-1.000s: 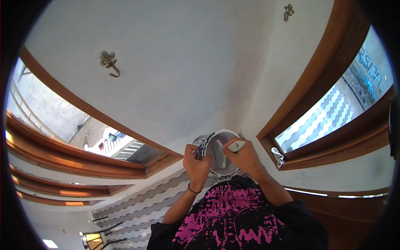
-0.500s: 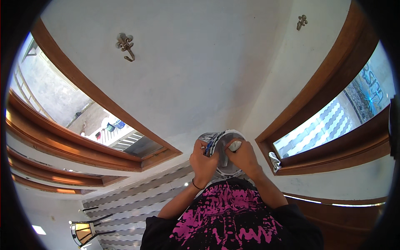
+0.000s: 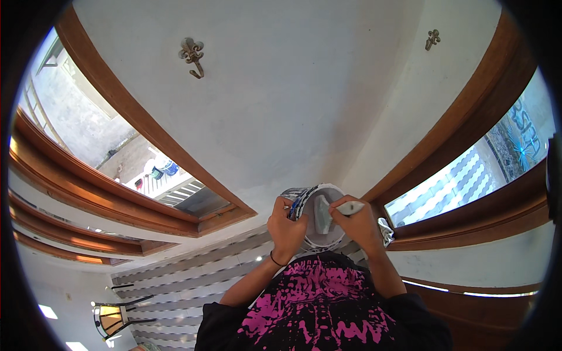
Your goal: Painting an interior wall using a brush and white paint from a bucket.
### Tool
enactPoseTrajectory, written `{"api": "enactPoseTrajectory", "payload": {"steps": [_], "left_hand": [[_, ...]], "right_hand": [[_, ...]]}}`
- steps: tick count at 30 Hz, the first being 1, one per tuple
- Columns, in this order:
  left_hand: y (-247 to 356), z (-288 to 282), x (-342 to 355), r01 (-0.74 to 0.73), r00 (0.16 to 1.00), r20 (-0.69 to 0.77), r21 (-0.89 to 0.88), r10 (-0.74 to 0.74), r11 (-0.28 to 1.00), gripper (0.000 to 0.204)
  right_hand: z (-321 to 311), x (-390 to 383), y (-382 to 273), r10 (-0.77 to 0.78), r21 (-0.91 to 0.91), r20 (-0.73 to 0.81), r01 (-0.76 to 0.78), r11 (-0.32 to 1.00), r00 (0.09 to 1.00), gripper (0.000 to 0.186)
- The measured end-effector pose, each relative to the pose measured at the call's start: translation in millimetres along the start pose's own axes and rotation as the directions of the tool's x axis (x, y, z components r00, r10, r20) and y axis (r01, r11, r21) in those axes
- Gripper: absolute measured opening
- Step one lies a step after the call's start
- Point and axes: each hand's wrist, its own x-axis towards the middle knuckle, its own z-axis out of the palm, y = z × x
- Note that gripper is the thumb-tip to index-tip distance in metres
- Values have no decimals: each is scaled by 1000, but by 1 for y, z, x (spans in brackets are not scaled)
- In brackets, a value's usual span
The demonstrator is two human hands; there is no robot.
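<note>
My left hand is closed round the left side of a paint bucket, its thumb hooked over the rim. The bucket is tilted, its mouth facing me, and its inside looks greyish white. In my right hand is a paintbrush, gripped between thumb and fingers. Its pale handle sticks out to the right, and its broad, whitish end lies inside the bucket's mouth. How much paint the bucket holds, I cannot tell.
A white wall rises before me, with ornate metal hooks on it. Wooden window frames stand on both sides. A white cloth lies by the right sill. A chair stands on the patterned floor at lower left.
My right hand has moved slightly right and down, and turned, so more of the brush shows. The left hand keeps its hold on the bucket. The view has shifted a little.
</note>
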Motion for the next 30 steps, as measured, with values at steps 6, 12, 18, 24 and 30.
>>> {"api": "enactPoseTrajectory", "payload": {"steps": [6,12,18,24,30], "left_hand": [[-4,-2,3,88,996,19,-67,-87,994,26],[-6,-2,8,172,983,89,-186,-158,967,28],[3,-5,22,296,952,200,-403,-232,866,31],[10,-2,34,296,950,224,-435,-216,851,33],[15,5,41,267,956,228,-405,-186,874,34]], "right_hand": [[-39,-6,9,168,503,85,-188,844,982,12],[-49,-12,29,181,617,31,-161,770,983,14],[-67,-12,27,102,628,-95,-20,778,990,13],[-79,-14,8,-54,405,-143,108,908,988,11],[-84,-13,3,53,543,-208,70,837,977,10]]}}
